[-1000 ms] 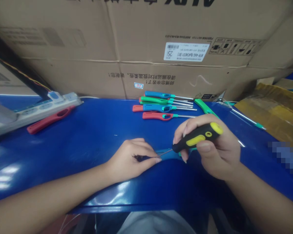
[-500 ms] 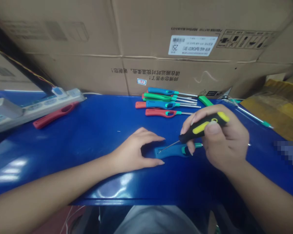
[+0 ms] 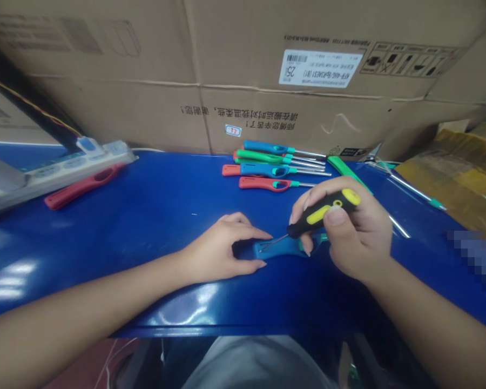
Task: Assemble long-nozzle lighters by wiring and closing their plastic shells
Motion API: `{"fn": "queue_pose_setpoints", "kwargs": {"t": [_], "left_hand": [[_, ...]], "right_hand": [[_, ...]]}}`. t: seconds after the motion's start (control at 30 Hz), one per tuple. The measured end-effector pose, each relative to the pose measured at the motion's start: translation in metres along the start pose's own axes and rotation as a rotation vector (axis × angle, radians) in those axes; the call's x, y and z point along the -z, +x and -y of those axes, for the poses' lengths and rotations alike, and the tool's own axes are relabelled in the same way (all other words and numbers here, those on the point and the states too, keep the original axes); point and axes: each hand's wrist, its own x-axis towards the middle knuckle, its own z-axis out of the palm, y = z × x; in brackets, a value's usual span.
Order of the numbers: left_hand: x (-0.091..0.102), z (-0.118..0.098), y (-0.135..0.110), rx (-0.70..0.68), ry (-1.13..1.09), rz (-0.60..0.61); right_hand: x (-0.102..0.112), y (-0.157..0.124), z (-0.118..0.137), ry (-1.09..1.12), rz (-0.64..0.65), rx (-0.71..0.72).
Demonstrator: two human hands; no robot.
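The right hand [image 3: 354, 232] is closed around a black-and-yellow screwdriver [image 3: 322, 215], and has moved slightly left since the earlier frame. The screwdriver's thin shaft runs along a blue lighter [image 3: 283, 248], which lies on the blue table [image 3: 146, 216] at 12 o'clock from the person's lap. The left hand [image 3: 222, 248] is half open and arched at 10 o'clock, with its fingertips just beside the lighter's end (whether they touch it is hard to tell). A row of colored lighters [image 3: 263, 169] lies farther out at 12 o'clock. Behind them, a cardboard box [image 3: 105, 108] carries upside-down Chinese print and a white label [image 3: 319, 68] showing "25".
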Motion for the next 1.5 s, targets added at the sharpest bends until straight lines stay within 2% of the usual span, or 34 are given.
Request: {"fn": "queue_pose_setpoints", "kwargs": {"t": [0.53,0.7,0.77,0.9,0.93,1.0,1.07,1.13,1.17,1.3,1.4,1.47,1.5], "left_hand": [[-0.002,0.003,0.000,-0.006,-0.008,-0.016],[-0.005,0.003,0.001,-0.029,-0.012,-0.019],[-0.007,0.004,0.002,-0.040,-0.009,-0.021],[-0.012,0.006,0.010,-0.072,0.006,-0.010],[-0.014,0.006,0.013,-0.086,0.013,-0.001],[-0.018,0.006,0.023,-0.105,0.028,0.001],[-0.023,0.005,0.034,-0.110,0.041,-0.007],[-0.026,0.004,0.043,-0.103,0.051,-0.023],[-0.027,0.004,0.046,-0.097,0.055,-0.037],[-0.031,0.006,0.051,-0.073,0.069,-0.084],[-0.031,0.009,0.049,-0.079,0.075,-0.095],[-0.030,0.010,0.049,-0.084,0.079,-0.093],[-0.030,0.010,0.049,-0.087,0.081,-0.093]], "right_hand": [[0.000,-0.006,-0.002,-0.051,0.070,-0.009],[-0.002,0.001,-0.006,-0.226,0.011,0.146],[0.000,0.008,-0.001,-0.325,0.079,0.147],[0.013,0.029,0.014,-0.416,0.430,0.035],[0.016,0.034,0.016,-0.434,0.490,0.041],[0.022,0.042,0.014,-0.550,0.520,0.142],[0.025,0.045,0.006,-0.736,0.358,0.228],[0.026,0.043,-0.005,-0.776,0.170,0.330],[0.025,0.041,-0.010,-0.747,0.134,0.334],[0.025,0.032,-0.022,-0.664,0.103,0.313],[0.029,0.030,-0.022,-0.731,0.013,0.450],[0.032,0.030,-0.020,-0.766,0.026,0.541],[0.034,0.031,-0.018,-0.745,0.061,0.536]]}}
